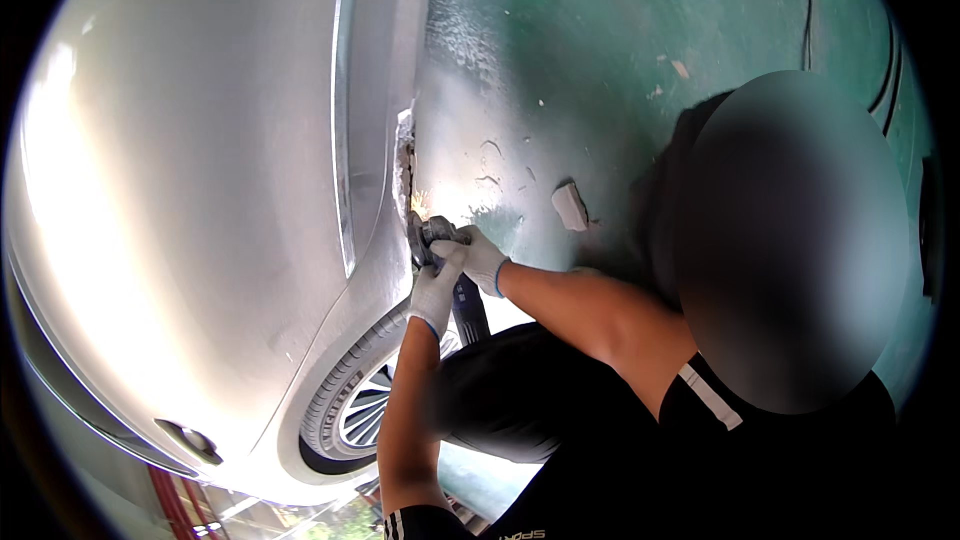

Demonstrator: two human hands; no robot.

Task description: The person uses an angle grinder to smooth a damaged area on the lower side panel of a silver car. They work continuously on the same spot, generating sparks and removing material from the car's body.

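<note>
Both my hands wear white gloves and grip an angle grinder [468,308] with a dark blue body. My left hand [435,292] wraps it near its head, thumb pointing up toward the right hand. My right hand [482,256] closes round it from the right, touching the left. The tool's head [430,232] meets the lower sill of a silver car [230,170], just ahead of the wheel. Small orange sparks [420,204] show there. Above them on the sill runs a ragged, stripped strip [404,155]. The disc itself is hidden.
A wheel [350,410] with a black tyre lies below left of my hands. On the green floor [590,30] rest a pale block [570,206] and scattered chips. Black cables [806,0] run at the far right. A large blurred dark shape [790,240] fills the right side.
</note>
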